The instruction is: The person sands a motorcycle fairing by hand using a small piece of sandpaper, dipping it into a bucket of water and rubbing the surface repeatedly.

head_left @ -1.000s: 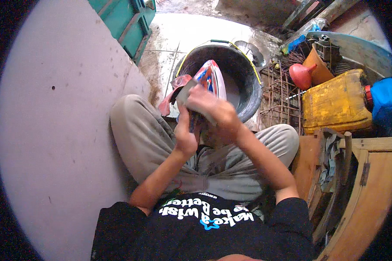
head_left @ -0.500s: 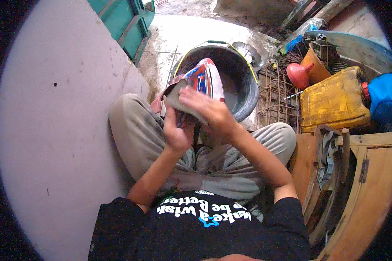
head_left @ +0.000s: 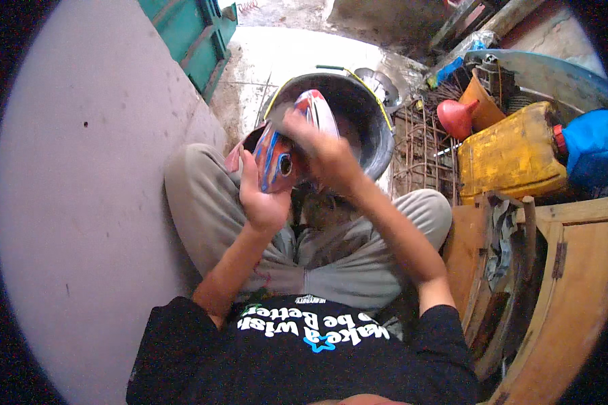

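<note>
A curved panel (head_left: 277, 159), painted red, white and blue with a round hole near its close end, tilts over my lap and the bucket's near rim. My left hand (head_left: 264, 201) grips the panel's near end from below, its thumb up along the left side. Across the top lies my right hand (head_left: 325, 154), smeared by motion, its fingers pressing a thin greyish sheet (head_left: 284, 126) against the painted surface. What kind of sheet it is cannot be made out. The black bucket (head_left: 375, 145) with a yellow handle stands behind the panel.
To the right are a rusty wire grid (head_left: 422, 148), a red funnel (head_left: 456, 116), a yellow jerrycan (head_left: 510, 158) and a blue plastic bag (head_left: 593, 145). Wooden frames (head_left: 567, 283) lean nearby. A pale wall (head_left: 94, 202) closes the left side; a green door (head_left: 196, 47) stands beyond it.
My right hand and the greyish sheet have slid away from me along the panel, uncovering the round hole and blue stripes. My left hand keeps its hold.
</note>
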Available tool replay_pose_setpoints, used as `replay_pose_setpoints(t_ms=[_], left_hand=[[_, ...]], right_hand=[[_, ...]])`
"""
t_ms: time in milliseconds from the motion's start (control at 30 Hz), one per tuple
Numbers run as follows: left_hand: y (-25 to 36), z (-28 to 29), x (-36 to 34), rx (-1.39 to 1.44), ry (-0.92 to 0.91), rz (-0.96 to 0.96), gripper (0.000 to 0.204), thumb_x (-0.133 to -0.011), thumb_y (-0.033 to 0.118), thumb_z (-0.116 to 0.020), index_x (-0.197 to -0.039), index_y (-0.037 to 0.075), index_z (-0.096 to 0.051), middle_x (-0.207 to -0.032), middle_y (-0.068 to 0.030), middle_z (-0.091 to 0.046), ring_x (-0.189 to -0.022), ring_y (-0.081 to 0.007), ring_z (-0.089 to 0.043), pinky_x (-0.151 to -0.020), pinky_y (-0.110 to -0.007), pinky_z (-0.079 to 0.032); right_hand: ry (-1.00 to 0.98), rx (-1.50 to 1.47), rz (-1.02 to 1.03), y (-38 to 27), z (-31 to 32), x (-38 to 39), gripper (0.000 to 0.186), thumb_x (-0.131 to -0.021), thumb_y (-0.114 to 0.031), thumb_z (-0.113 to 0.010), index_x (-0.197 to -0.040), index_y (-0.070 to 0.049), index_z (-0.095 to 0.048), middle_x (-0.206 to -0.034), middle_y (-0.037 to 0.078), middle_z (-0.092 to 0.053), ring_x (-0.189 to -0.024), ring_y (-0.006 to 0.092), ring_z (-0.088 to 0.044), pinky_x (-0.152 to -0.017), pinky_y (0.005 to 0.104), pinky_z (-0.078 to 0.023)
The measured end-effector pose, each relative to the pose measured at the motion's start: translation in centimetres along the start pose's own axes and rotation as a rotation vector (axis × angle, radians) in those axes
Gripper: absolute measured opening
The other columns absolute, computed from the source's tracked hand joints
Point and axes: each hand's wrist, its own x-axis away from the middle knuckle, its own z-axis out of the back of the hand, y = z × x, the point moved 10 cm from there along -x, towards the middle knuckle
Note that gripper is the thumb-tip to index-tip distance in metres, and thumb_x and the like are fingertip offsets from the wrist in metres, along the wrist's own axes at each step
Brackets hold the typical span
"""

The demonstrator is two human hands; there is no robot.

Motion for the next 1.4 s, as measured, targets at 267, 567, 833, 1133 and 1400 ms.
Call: replay_pose_setpoints(t_ms=[267,567,833,1133,1400], left_hand=[[1.0,-0.7,-0.3,0.073,-0.023,-0.052,0.062,-0.104,0.051,-0.034,-0.138,0.002,-0.050,-0.136,-0.0139,-0.058,-0.126,-0.0289,-0.055,-0.108,-0.048,-0.042],[0.9,-0.5,0.1,0.071,-0.012,-0.015,0.062,-0.104,0.050,-0.035,-0.139,0.001,-0.049,-0.138,-0.0164,-0.056,-0.127,-0.0317,-0.054,-0.109,-0.050,-0.041],[0.9,-0.8,0.1,0.123,-0.075,0.008,0.065,-0.105,0.052,-0.030,-0.144,0.001,-0.043,-0.140,-0.0132,-0.053,-0.131,-0.0272,-0.050,-0.112,-0.045,-0.036],[0.8,-0.5,-0.2,0.070,-0.034,0.000,0.067,-0.103,0.056,-0.032,-0.144,0.004,-0.044,-0.143,-0.0136,-0.052,-0.131,-0.0299,-0.050,-0.110,-0.048,-0.039],[0.3,-0.4,-0.4,0.133,-0.053,0.017,0.065,-0.105,0.051,-0.030,-0.145,0.001,-0.042,-0.143,-0.0146,-0.053,-0.132,-0.0295,-0.050,-0.111,-0.048,-0.038]], right_hand=[[0.030,0.079,0.062,-0.5,0.4,-0.4,0.046,-0.087,0.001,-0.056,-0.133,-0.004,-0.058,-0.131,0.021,-0.061,-0.120,0.0331,-0.062,-0.099,0.0393,-0.051],[-0.021,0.062,0.046,0.8,-0.3,0.0,0.042,-0.089,0.000,-0.051,-0.130,0.000,-0.060,-0.127,0.020,-0.064,-0.122,0.0318,-0.061,-0.104,0.0387,-0.049],[-0.088,0.159,0.067,1.7,0.4,-0.5,0.046,-0.088,-0.012,-0.058,-0.132,-0.001,-0.056,-0.127,0.020,-0.063,-0.119,0.0341,-0.062,-0.102,0.0411,-0.050],[-0.055,0.134,0.153,-0.2,0.0,0.4,0.051,-0.084,-0.012,-0.066,-0.133,0.001,-0.055,-0.131,0.021,-0.061,-0.122,0.0344,-0.061,-0.104,0.0428,-0.049],[0.042,0.065,0.016,1.3,0.7,-0.2,0.048,-0.085,0.005,-0.056,-0.132,-0.002,-0.057,-0.123,0.024,-0.064,-0.113,0.0349,-0.065,-0.096,0.0405,-0.053]])
